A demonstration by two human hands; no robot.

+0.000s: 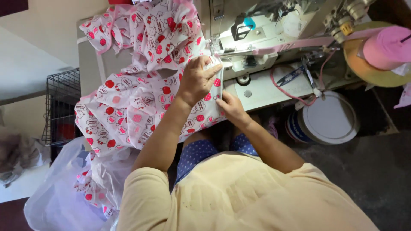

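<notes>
A pink-and-white printed fabric (132, 102) with red apples lies spread over the sewing table (92, 64) and hangs off its near edge. My left hand (198, 79) presses flat on the fabric just beside the presser foot of the sewing machine (257, 38). Lower down, my right hand (231, 107) pinches the fabric's edge at the table's front. Pink binding tape (299, 42) runs from the right into the machine's needle area.
A pink tape roll (387, 47) sits on a yellow disc at the right. Thread snips (291, 76) lie on the machine bed. A white lidded bucket (327, 117) stands on the floor. A clear plastic bag (64, 196) holds more fabric at lower left, by a wire basket (62, 102).
</notes>
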